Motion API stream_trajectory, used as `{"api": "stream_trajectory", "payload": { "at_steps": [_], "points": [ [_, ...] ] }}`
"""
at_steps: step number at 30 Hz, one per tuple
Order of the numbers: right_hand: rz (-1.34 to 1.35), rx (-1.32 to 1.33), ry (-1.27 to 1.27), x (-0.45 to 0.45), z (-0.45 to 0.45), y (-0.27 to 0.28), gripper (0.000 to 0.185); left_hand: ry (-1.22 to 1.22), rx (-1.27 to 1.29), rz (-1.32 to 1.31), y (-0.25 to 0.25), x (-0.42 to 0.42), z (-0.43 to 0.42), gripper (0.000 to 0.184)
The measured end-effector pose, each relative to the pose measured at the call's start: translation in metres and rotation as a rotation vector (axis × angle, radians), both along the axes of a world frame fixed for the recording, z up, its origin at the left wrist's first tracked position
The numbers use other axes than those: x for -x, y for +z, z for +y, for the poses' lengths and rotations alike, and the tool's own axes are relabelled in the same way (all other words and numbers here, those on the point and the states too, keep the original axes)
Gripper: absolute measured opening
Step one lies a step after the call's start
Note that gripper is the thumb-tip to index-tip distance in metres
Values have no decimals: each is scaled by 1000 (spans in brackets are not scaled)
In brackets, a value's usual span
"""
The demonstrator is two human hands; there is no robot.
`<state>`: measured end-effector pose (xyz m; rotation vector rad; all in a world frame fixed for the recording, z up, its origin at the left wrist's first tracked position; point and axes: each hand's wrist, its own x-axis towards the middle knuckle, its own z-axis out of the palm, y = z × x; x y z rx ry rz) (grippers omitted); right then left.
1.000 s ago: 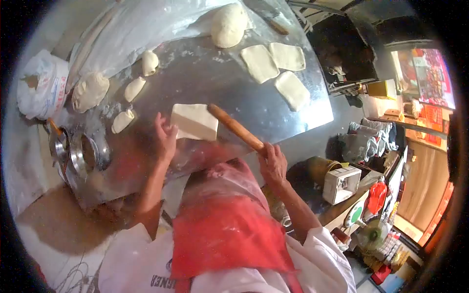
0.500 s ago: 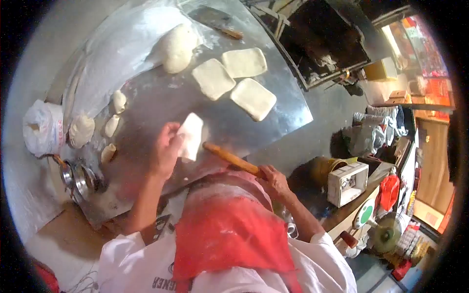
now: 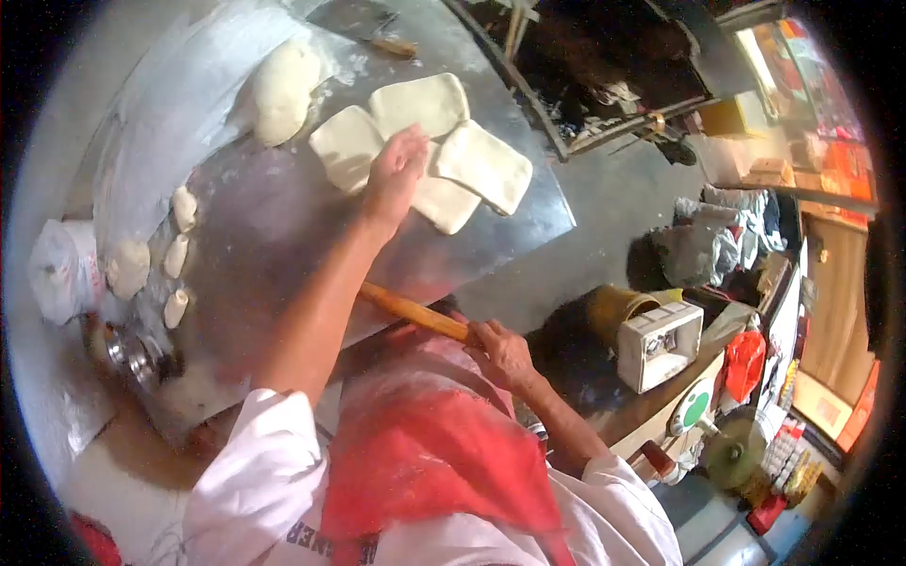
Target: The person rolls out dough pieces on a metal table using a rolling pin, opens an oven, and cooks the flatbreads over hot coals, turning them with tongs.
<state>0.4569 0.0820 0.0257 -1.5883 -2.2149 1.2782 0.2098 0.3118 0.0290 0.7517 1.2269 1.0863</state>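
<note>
While right hand [image 3: 501, 356] grips rolling pin [image 3: 412, 310] over near edge of desk [image 3: 260, 247], I see left hand [image 3: 396, 174] empty, fingers loose, over dough sheets [image 3: 486, 168] toward desk's right corner: probably placing; next needs lifting clear.

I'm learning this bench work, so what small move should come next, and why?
Probably draw the left hand off the flat dough sheets and toward one of the small dough pieces. Four sheets lie together, three small pieces are not yet flattened, and the right hand holds the rolling pin, leaving the left to fetch.
</note>
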Motion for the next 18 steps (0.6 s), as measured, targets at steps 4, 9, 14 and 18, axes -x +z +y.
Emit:
{"api": "stream_trajectory", "payload": {
  "at_steps": [4,9,14,18],
  "points": [
    [56,-52,23,29,3,-4,53,56,-140,266,-17,86,-80,38],
    [-25,-386,20,117,39,2,49,523,-169,771,-90,322,-190,34],
    [-239,-597,-56,195,63,-26,50,372,-209,1361,-39,417,-162,43],
    [-375,-649,-178,232,61,-60,53,319,-106,1329,-78,452,-87,52]
  ]
}}
